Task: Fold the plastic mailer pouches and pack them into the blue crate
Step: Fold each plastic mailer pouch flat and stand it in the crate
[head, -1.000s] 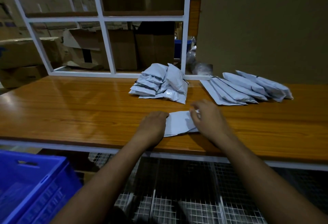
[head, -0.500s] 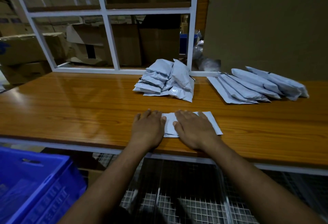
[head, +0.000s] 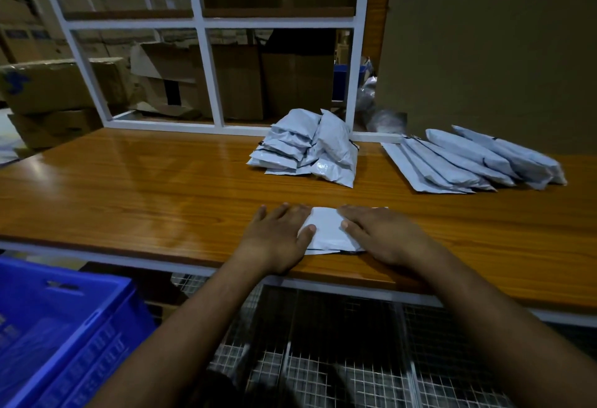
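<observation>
- Since half a second earlier, the right hand had slid rightward along the folded white plastic mailer pouch.
- Both hands, the left hand included, pressed it with fingers straight, flat on the wooden surface.
- The blue plastic crate sat lower left.

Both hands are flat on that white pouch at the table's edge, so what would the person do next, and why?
Probably lift the pouch and carry it to the blue crate at lower left. It already lies folded and flattened under the left hand and right hand.
</observation>
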Tool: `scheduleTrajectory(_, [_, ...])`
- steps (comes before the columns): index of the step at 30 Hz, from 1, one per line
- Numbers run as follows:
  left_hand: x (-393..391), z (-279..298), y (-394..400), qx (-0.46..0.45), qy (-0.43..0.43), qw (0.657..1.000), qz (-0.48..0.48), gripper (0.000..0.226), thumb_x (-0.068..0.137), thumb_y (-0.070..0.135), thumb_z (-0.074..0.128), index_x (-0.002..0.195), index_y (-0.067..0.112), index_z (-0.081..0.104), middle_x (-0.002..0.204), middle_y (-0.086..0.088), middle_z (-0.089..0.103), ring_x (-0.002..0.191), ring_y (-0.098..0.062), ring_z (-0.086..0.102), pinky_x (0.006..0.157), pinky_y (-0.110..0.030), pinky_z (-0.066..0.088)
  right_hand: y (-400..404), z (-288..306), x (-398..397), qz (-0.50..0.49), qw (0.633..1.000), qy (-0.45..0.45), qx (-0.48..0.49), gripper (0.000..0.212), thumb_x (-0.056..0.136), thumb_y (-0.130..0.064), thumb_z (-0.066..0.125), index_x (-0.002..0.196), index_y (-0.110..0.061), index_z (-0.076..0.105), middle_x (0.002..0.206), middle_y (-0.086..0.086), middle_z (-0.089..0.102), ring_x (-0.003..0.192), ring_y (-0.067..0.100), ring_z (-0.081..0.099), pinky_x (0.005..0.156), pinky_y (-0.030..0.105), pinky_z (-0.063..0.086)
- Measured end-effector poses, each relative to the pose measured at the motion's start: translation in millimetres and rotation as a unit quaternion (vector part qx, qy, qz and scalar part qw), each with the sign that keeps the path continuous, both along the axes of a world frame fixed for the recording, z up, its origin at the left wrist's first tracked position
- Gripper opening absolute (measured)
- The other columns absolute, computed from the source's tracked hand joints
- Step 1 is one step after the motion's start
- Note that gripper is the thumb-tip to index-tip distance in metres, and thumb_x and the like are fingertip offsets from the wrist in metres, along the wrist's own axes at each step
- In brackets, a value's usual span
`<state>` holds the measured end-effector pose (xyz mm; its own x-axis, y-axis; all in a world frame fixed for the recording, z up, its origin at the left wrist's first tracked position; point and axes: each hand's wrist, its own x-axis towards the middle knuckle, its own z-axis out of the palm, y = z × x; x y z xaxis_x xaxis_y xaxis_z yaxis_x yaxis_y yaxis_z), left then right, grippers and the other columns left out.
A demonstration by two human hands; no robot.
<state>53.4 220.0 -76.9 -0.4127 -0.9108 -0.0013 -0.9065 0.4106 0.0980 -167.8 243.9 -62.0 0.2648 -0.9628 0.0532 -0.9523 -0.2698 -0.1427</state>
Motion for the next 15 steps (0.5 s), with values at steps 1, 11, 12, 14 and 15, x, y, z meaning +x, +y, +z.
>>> scheduleTrajectory(1, [1, 0, -1, -0.006, -0.009, 1.000, 0.001, 0.060, 0.105, 0.055, 0.010, 0.160, 0.033, 0.011, 0.168, 0.012, 0.010, 0.155, -0.015, 0.003, 0.124, -0.048, -0.001, 0, -2, -4, 0.002, 1.000, -0.011, -0.019, 0.051, 0.106, -0.051, 0.031, 0.153, -0.032, 0.038, 0.159, -0.009, 0.036, 0.144, 0.014, 0.035, 0.115, 0.035, 0.033])
scheduleTrajectory(11, [-5, 14, 0, -0.093, 0.011, 0.995, 0.043, 0.059, 0.102, 0.049, 0.032, 0.153, 0.020, 0.034, 0.162, -0.004, 0.032, 0.151, -0.020, 0.017, 0.123, -0.045, 0.010, -2, -22, 0, -0.009, 0.999, -0.024, -0.045, 0.055, 0.106, -0.046, 0.029, 0.156, -0.024, 0.032, 0.161, -0.003, 0.033, 0.148, 0.013, 0.028, 0.120, 0.031, 0.019])
scheduleTrajectory(12, [-12, 15, 1, -0.122, 0.055, 0.990, 0.047, 0.053, 0.102, 0.043, 0.037, 0.150, 0.021, 0.038, 0.156, -0.005, 0.041, 0.147, -0.021, 0.026, 0.119, -0.042, 0.019, -2, -23, 0, -0.008, 0.998, -0.024, -0.049, 0.055, 0.106, -0.045, 0.030, 0.156, -0.023, 0.033, 0.161, -0.002, 0.034, 0.148, 0.013, 0.028, 0.120, 0.031, 0.019])
scheduleTrajectory(14, [-28, 17, 4, -0.119, 0.116, 0.985, 0.040, 0.046, 0.103, 0.037, 0.038, 0.147, 0.024, 0.043, 0.144, -0.007, 0.052, 0.135, -0.024, 0.040, 0.109, -0.040, 0.033, -1, -23, 0, -0.005, 0.998, -0.024, -0.055, 0.055, 0.106, -0.044, 0.030, 0.156, -0.021, 0.032, 0.161, -0.001, 0.034, 0.148, 0.014, 0.029, 0.121, 0.032, 0.019])
scheduleTrajectory(15, [-34, 15, 6, -0.088, 0.125, 0.988, 0.033, 0.045, 0.105, 0.037, 0.036, 0.147, 0.025, 0.043, 0.143, -0.007, 0.053, 0.131, -0.024, 0.043, 0.106, -0.041, 0.036, -1, -24, 0, -0.009, 0.998, -0.025, -0.054, 0.056, 0.106, -0.044, 0.030, 0.157, -0.020, 0.029, 0.161, 0.000, 0.033, 0.149, 0.015, 0.027, 0.121, 0.032, 0.018])
